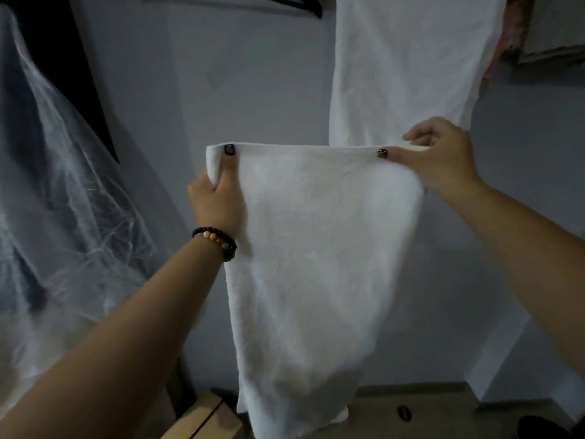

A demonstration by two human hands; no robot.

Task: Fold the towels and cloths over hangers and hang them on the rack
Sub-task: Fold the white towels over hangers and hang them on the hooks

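Observation:
A white towel [316, 264] hangs in front of me, held up by its top edge. My left hand [218, 198] pinches the top left corner, thumb on the front. My right hand [440, 156] pinches the top right end of the same edge. The towel drops down to about the cardboard boxes below. Behind it, at the upper right, another white towel [408, 68] hangs from above. A dark hanger [304, 4] shows at the top edge, only partly in view. The rack itself is out of sight.
A garment under clear plastic [63, 185] hangs at the left. The grey wall [253, 74] is straight ahead. Cardboard boxes [411, 407] stand on the floor below. A pinkish cloth and stacked boards [538, 33] fill the upper right corner.

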